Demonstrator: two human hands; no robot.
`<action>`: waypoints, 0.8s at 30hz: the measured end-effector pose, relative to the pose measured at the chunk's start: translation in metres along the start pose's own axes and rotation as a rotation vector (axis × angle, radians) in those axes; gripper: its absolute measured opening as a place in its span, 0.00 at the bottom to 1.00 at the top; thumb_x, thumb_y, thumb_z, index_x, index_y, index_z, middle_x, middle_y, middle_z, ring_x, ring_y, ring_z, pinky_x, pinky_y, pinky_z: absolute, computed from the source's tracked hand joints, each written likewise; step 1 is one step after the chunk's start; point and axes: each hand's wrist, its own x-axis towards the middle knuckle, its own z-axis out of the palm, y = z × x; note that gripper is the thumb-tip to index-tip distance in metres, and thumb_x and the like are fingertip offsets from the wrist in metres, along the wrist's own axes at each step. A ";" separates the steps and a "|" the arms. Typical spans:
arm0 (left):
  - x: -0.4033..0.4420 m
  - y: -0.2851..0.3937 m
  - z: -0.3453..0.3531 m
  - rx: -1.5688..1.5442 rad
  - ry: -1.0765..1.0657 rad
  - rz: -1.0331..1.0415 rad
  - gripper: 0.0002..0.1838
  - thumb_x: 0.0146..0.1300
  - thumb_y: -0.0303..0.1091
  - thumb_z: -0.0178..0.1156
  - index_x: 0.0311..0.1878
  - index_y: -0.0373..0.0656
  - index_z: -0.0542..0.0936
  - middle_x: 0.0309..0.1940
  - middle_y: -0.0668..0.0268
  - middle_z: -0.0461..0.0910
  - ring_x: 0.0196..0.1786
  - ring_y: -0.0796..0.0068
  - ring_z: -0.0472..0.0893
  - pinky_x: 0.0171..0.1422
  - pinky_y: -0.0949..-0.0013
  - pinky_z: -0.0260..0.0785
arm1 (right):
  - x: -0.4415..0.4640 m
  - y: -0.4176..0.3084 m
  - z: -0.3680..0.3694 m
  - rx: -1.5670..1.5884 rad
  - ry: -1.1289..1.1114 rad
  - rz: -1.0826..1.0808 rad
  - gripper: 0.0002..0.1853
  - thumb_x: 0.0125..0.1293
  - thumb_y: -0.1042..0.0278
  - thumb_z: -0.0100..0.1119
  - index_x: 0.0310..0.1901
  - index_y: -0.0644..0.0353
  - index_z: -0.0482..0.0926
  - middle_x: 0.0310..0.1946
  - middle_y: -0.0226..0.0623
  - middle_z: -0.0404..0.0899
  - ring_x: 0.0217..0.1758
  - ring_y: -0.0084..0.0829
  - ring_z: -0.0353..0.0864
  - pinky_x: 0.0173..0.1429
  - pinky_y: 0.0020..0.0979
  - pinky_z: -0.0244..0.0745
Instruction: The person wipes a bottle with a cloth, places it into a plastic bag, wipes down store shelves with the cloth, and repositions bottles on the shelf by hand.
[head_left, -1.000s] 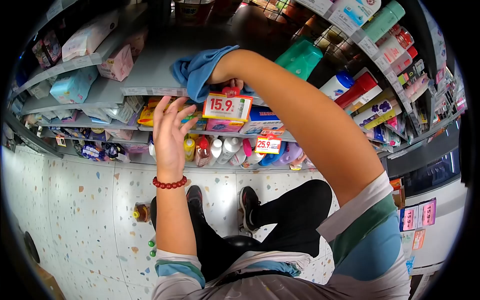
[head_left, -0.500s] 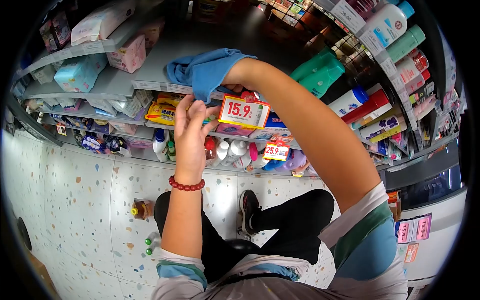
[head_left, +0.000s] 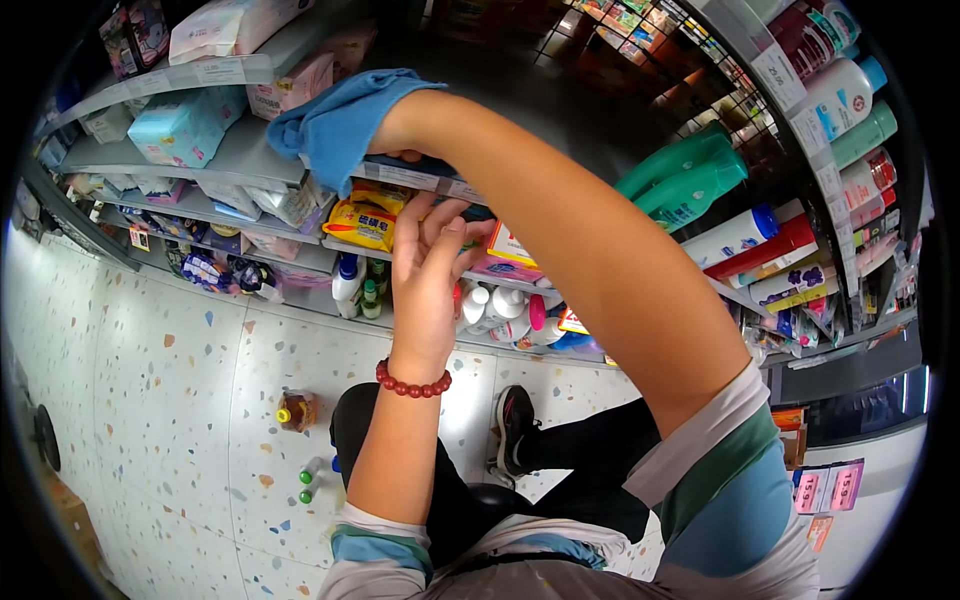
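Note:
A blue cloth [head_left: 335, 120] is bunched under my right hand [head_left: 408, 135], at the left end of the shelf's front edge. My fingers on that side are partly hidden, but they press the cloth against the shelf. Lower down, my left hand [head_left: 432, 255], with a red bead bracelet on its wrist, is raised with its fingers apart and holds nothing. It is in front of the lower shelf, beside yellow soap packs [head_left: 362, 222]. A red-and-yellow price tag [head_left: 512, 246] is partly covered by my right forearm.
Green bottles [head_left: 690, 180] lie at the shelf's right side, by a wire grid. More bottles [head_left: 842, 98] line the shelves at right. Boxed goods [head_left: 185, 128] fill the left shelves. On the floor are a brown bottle [head_left: 297, 411] and small green-capped bottles [head_left: 306, 487].
My right hand has moved left along the shelf edge with the cloth, reaching its left end. The view has shifted, and my left hand remains raised with its fingers apart.

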 end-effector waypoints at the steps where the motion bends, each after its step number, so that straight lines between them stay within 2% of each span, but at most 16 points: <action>1: 0.001 0.000 -0.001 0.003 0.002 0.001 0.25 0.74 0.30 0.52 0.71 0.39 0.61 0.61 0.59 0.74 0.59 0.67 0.77 0.63 0.60 0.69 | 0.008 0.000 0.005 0.039 0.059 -0.225 0.21 0.53 0.52 0.66 0.46 0.53 0.86 0.39 0.47 0.85 0.36 0.44 0.83 0.33 0.43 0.75; 2: 0.002 0.000 -0.003 -0.014 -0.013 0.017 0.24 0.74 0.31 0.53 0.70 0.38 0.62 0.60 0.59 0.75 0.57 0.68 0.78 0.61 0.62 0.71 | 0.021 -0.005 0.009 0.042 0.059 -0.226 0.21 0.53 0.52 0.66 0.46 0.53 0.86 0.39 0.47 0.85 0.36 0.44 0.83 0.33 0.43 0.75; 4: 0.003 -0.001 -0.006 -0.026 -0.031 0.033 0.23 0.74 0.32 0.53 0.68 0.37 0.62 0.59 0.58 0.75 0.55 0.69 0.79 0.60 0.64 0.73 | 0.034 -0.023 0.012 -0.475 0.191 -0.633 0.20 0.56 0.55 0.63 0.48 0.56 0.86 0.40 0.51 0.84 0.40 0.47 0.84 0.39 0.44 0.78; 5: 0.004 -0.002 -0.009 -0.032 -0.030 0.043 0.22 0.74 0.32 0.53 0.67 0.37 0.64 0.59 0.59 0.75 0.54 0.69 0.79 0.60 0.64 0.72 | 0.033 -0.033 0.011 -0.475 0.197 -0.633 0.20 0.56 0.55 0.63 0.48 0.56 0.86 0.40 0.51 0.84 0.40 0.47 0.84 0.39 0.44 0.78; 7: 0.007 -0.006 -0.021 -0.037 -0.045 0.044 0.20 0.74 0.33 0.53 0.65 0.38 0.66 0.59 0.60 0.76 0.54 0.70 0.78 0.61 0.63 0.71 | -0.003 -0.079 0.012 -0.736 0.033 -0.582 0.16 0.57 0.61 0.61 0.43 0.60 0.86 0.39 0.52 0.83 0.37 0.47 0.83 0.40 0.41 0.79; 9: 0.010 -0.016 -0.037 -0.094 -0.082 0.035 0.20 0.74 0.36 0.51 0.65 0.39 0.68 0.60 0.61 0.75 0.57 0.69 0.78 0.64 0.63 0.70 | -0.016 -0.088 0.024 -1.006 0.176 -0.994 0.14 0.56 0.64 0.63 0.41 0.64 0.86 0.35 0.50 0.85 0.29 0.44 0.83 0.36 0.41 0.80; 10: 0.009 -0.018 -0.038 -0.135 -0.161 0.054 0.23 0.76 0.40 0.47 0.69 0.40 0.66 0.64 0.53 0.73 0.64 0.58 0.76 0.69 0.54 0.69 | -0.023 -0.088 0.033 -1.059 0.228 -1.116 0.15 0.57 0.63 0.62 0.42 0.63 0.84 0.37 0.49 0.84 0.32 0.44 0.82 0.38 0.41 0.79; 11: 0.010 -0.015 -0.040 -0.132 -0.170 0.045 0.23 0.76 0.40 0.47 0.69 0.40 0.66 0.64 0.53 0.73 0.64 0.58 0.76 0.69 0.54 0.69 | -0.033 -0.084 0.040 -1.014 0.241 -1.098 0.16 0.58 0.62 0.61 0.44 0.63 0.83 0.39 0.49 0.83 0.34 0.44 0.81 0.40 0.41 0.78; 14: 0.016 0.007 -0.042 -0.105 -0.063 -0.119 0.27 0.75 0.43 0.48 0.71 0.40 0.64 0.63 0.45 0.72 0.60 0.52 0.79 0.66 0.53 0.74 | -0.065 -0.053 0.061 -0.761 0.307 -0.963 0.19 0.60 0.60 0.59 0.49 0.63 0.79 0.45 0.48 0.80 0.41 0.43 0.79 0.47 0.42 0.74; 15: 0.024 0.004 -0.055 -0.107 -0.063 -0.119 0.27 0.75 0.43 0.48 0.71 0.40 0.64 0.63 0.45 0.72 0.60 0.52 0.79 0.66 0.53 0.74 | -0.079 -0.039 0.069 -0.631 0.341 -0.889 0.20 0.61 0.59 0.58 0.50 0.63 0.78 0.47 0.47 0.79 0.43 0.43 0.78 0.49 0.43 0.73; 17: 0.039 -0.007 -0.091 -0.360 -0.538 -0.124 0.27 0.74 0.42 0.50 0.70 0.39 0.66 0.59 0.44 0.75 0.59 0.50 0.79 0.65 0.52 0.74 | -0.111 -0.006 0.086 -0.264 0.414 -0.702 0.22 0.63 0.57 0.57 0.54 0.63 0.76 0.50 0.47 0.76 0.48 0.43 0.76 0.53 0.43 0.71; 19: 0.024 0.030 -0.074 -0.368 -0.497 -0.339 0.26 0.71 0.40 0.53 0.69 0.38 0.68 0.52 0.49 0.80 0.57 0.55 0.80 0.67 0.56 0.72 | -0.146 0.022 0.106 0.236 0.483 -0.460 0.24 0.65 0.56 0.55 0.57 0.63 0.73 0.54 0.46 0.74 0.52 0.42 0.74 0.57 0.44 0.68; 22: 0.000 0.044 -0.030 0.442 -0.590 0.022 0.23 0.70 0.38 0.57 0.65 0.40 0.72 0.53 0.54 0.80 0.56 0.60 0.80 0.66 0.60 0.71 | -0.195 0.044 0.129 1.055 0.557 -0.277 0.27 0.67 0.53 0.53 0.62 0.63 0.69 0.60 0.45 0.71 0.59 0.42 0.71 0.64 0.45 0.65; 23: -0.006 0.042 -0.018 0.714 -0.620 0.134 0.22 0.70 0.37 0.58 0.64 0.40 0.73 0.53 0.56 0.79 0.56 0.62 0.79 0.66 0.62 0.71 | -0.209 0.047 0.133 1.225 0.575 -0.265 0.28 0.68 0.53 0.52 0.64 0.63 0.68 0.62 0.45 0.70 0.61 0.42 0.70 0.66 0.45 0.64; 24: -0.010 0.034 -0.018 0.844 -0.638 0.184 0.21 0.70 0.37 0.59 0.63 0.40 0.74 0.53 0.57 0.79 0.56 0.63 0.79 0.66 0.62 0.71 | -0.222 0.049 0.135 1.344 0.587 -0.268 0.29 0.69 0.52 0.51 0.65 0.63 0.67 0.64 0.44 0.68 0.64 0.42 0.69 0.68 0.45 0.62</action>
